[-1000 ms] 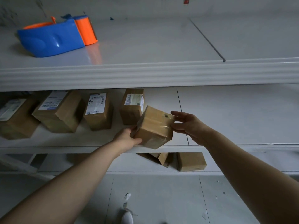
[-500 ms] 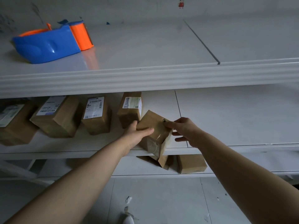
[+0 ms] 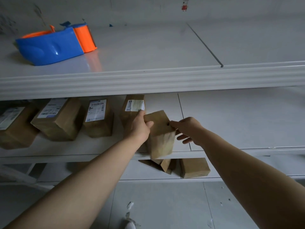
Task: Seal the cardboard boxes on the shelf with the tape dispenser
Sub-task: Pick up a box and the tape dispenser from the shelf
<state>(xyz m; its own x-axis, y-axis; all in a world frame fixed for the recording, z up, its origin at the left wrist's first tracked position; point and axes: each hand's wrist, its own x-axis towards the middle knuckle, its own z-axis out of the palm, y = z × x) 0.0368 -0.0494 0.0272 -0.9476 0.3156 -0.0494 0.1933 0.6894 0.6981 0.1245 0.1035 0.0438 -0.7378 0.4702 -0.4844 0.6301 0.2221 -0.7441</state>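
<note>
A small brown cardboard box (image 3: 160, 138) stands at the front of the middle shelf (image 3: 231, 123), its near face shiny with tape. My left hand (image 3: 139, 126) grips its left upper edge. My right hand (image 3: 188, 129) pinches its top right corner with thumb and forefinger, the other fingers spread beside the box. The blue and orange tape dispenser (image 3: 54, 43) lies on the top shelf (image 3: 148, 52) at the far left, away from both hands.
Several labelled cardboard boxes (image 3: 97, 118) stand in a row to the left on the middle shelf, the nearest one (image 3: 132, 106) right behind my left hand. Two more boxes (image 3: 194, 167) sit on the bottom shelf. Scraps lie on the tiled floor (image 3: 130, 205).
The box has been carried forward and set down upright on the middle shelf next to the row. My left hand shifted from under the box to its top left edge.
</note>
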